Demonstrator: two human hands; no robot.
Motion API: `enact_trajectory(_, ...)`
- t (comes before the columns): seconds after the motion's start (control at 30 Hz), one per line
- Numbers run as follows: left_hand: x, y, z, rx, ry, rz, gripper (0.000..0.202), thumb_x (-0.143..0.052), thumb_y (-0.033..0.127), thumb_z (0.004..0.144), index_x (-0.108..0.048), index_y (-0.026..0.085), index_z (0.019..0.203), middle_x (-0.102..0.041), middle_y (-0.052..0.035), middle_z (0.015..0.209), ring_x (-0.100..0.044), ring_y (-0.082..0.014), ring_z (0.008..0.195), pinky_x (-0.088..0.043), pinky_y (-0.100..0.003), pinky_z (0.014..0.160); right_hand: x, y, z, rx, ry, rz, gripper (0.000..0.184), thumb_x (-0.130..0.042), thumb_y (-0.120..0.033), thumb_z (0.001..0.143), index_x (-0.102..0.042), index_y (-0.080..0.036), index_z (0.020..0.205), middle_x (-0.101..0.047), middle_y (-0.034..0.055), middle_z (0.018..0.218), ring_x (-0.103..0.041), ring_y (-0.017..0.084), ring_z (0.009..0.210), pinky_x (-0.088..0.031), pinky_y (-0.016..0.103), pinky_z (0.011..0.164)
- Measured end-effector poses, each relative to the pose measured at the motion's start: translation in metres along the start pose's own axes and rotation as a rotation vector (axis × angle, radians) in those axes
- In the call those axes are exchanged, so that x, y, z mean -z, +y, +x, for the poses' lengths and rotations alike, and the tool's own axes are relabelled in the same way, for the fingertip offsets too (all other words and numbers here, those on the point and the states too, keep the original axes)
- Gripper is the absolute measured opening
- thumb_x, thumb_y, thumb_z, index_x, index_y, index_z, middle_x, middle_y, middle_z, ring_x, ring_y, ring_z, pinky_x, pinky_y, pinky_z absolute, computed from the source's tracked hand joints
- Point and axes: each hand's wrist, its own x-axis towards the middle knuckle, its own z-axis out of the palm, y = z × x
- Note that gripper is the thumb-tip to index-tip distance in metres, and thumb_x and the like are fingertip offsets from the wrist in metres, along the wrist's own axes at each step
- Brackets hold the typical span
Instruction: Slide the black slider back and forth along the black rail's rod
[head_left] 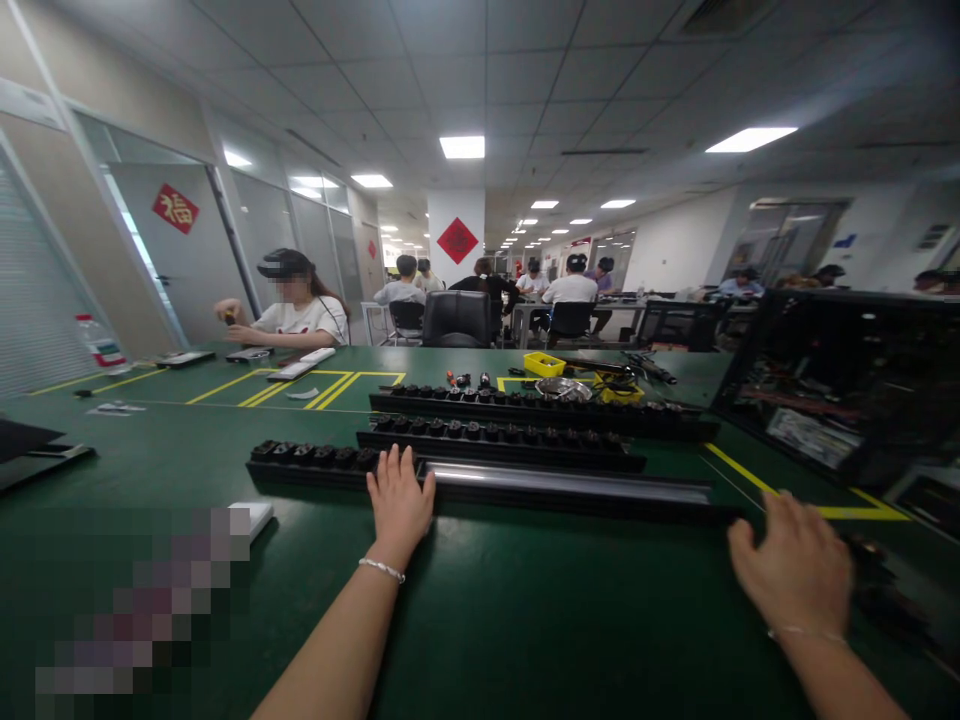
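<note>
Our left hand (400, 500) lies flat and open, fingers spread, palm down on the nearest black strip (570, 488), about a third of the way in from its left end; a thin bracelet (381, 569) circles that wrist. Our right hand (795, 575) hovers palm down near the table's right edge, just beside the strip's right end. It is blurred, so we cannot tell whether its fingers are curled on anything. We count three long black strips lying side by side across the green table (487, 620): the nearest with a row of black caps on its left part and a bare silver channel on the rest, then the middle strip (499, 440) and the far strip (540, 408), both capped along their length. Towards the far edge sit one yellow bin (544, 364) and one metal bowl (562, 388). Two red diamond signs hang beyond: the door sign (175, 208) reads "福", while the pillar sign (457, 240) is too small to read.
</note>
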Motion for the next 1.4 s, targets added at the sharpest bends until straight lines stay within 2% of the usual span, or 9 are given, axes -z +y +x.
enact_trajectory(0.13, 0.000, -0.001, -0.002, 0.024, -0.095, 0.009, 0.058, -0.031, 0.043, 0.085, -0.027, 0.014, 0.136, -0.032, -0.0111, 0.141, -0.014, -0.0284, 0.133, -0.016, -0.054, 0.104, 0.004, -0.078, -0.007, 0.226, -0.087, 0.055, 0.060, -0.019, -0.041, 0.084, -0.033, -0.011, 0.134, -0.032, 0.0105, 0.140, -0.018, 0.024, 0.131, -0.017, 0.044, 0.104)
enact_trajectory(0.2, 0.002, 0.001, -0.003, 0.032, -0.115, 0.017, 0.058, -0.030, 0.044, 0.085, -0.027, 0.017, 0.136, -0.029, -0.0101, 0.143, -0.012, -0.0291, 0.134, -0.014, -0.056, 0.104, 0.001, -0.103, -0.010, 0.220, -0.142, 0.064, 0.058, -0.017, -0.042, 0.085, -0.031, -0.017, 0.136, -0.029, 0.0061, 0.143, -0.014, 0.023, 0.132, -0.016, 0.046, 0.104)
enact_trajectory(0.3, 0.004, 0.004, -0.005, 0.054, -0.136, 0.030, 0.058, -0.030, 0.045, 0.085, -0.027, 0.019, 0.137, -0.027, -0.0114, 0.143, -0.011, -0.0307, 0.134, -0.015, -0.056, 0.103, -0.005, -0.122, -0.011, 0.185, -0.298, 0.070, 0.057, -0.013, -0.047, 0.085, -0.034, -0.027, 0.135, -0.032, 0.0023, 0.142, -0.017, 0.027, 0.131, -0.017, 0.052, 0.102)
enact_trajectory(0.43, 0.004, 0.006, -0.006, 0.044, -0.143, 0.035, 0.057, -0.032, 0.047, 0.085, -0.027, 0.022, 0.136, -0.025, -0.0139, 0.143, -0.012, -0.0315, 0.133, -0.017, -0.054, 0.103, -0.005, -0.123, -0.011, 0.214, -0.390, 0.063, 0.057, -0.012, -0.052, 0.085, -0.041, -0.032, 0.131, -0.034, 0.0012, 0.140, -0.021, 0.030, 0.129, -0.015, 0.056, 0.100)
enact_trajectory(0.67, 0.003, 0.005, -0.006, 0.036, -0.160, 0.030, 0.056, -0.031, 0.047, 0.085, -0.029, 0.022, 0.136, -0.025, -0.0147, 0.143, -0.011, -0.0318, 0.133, -0.018, -0.056, 0.102, -0.004, -0.111, -0.012, 0.302, -0.398, 0.079, 0.056, -0.015, -0.054, 0.085, -0.040, -0.032, 0.130, -0.034, -0.0004, 0.141, -0.019, 0.028, 0.130, -0.013, 0.056, 0.102)
enact_trajectory(0.87, 0.004, 0.004, -0.006, 0.043, -0.168, 0.002, 0.056, -0.033, 0.047, 0.085, -0.031, 0.022, 0.135, -0.025, -0.0142, 0.143, -0.011, -0.0320, 0.133, -0.017, -0.055, 0.103, -0.003, -0.111, -0.011, 0.312, -0.420, 0.088, 0.057, -0.016, -0.055, 0.084, -0.040, -0.032, 0.131, -0.033, 0.0003, 0.141, -0.018, 0.028, 0.131, -0.012, 0.055, 0.103)
enact_trajectory(1.03, 0.003, 0.009, -0.010, -0.030, -0.168, -0.032, 0.049, -0.037, 0.043, 0.085, -0.037, 0.027, 0.131, -0.030, -0.0103, 0.142, -0.012, -0.0304, 0.133, -0.019, -0.054, 0.103, -0.001, -0.112, -0.011, 0.303, -0.429, 0.092, 0.058, -0.016, -0.055, 0.084, -0.041, -0.031, 0.130, -0.033, 0.0007, 0.141, -0.019, 0.028, 0.130, -0.012, 0.055, 0.103)
enact_trajectory(1.27, 0.000, 0.010, -0.013, -0.059, -0.196, -0.041, 0.045, -0.041, 0.041, 0.083, -0.045, 0.025, 0.125, -0.023, -0.0113, 0.144, -0.015, -0.0310, 0.133, -0.021, -0.051, 0.103, -0.003, -0.111, -0.011, 0.310, -0.423, 0.089, 0.057, -0.017, -0.055, 0.084, -0.041, -0.031, 0.129, -0.034, 0.0011, 0.140, -0.020, 0.028, 0.130, -0.013, 0.056, 0.103)
enact_trajectory(1.4, 0.000, 0.010, -0.013, -0.061, -0.195, -0.028, 0.046, -0.041, 0.042, 0.083, -0.046, 0.025, 0.125, -0.027, -0.0126, 0.142, -0.015, -0.0313, 0.133, -0.022, -0.051, 0.103, -0.005, -0.111, -0.011, 0.303, -0.429, 0.088, 0.057, -0.017, -0.056, 0.084, -0.042, -0.031, 0.129, -0.033, 0.0011, 0.141, -0.020, 0.028, 0.130, -0.012, 0.056, 0.103)
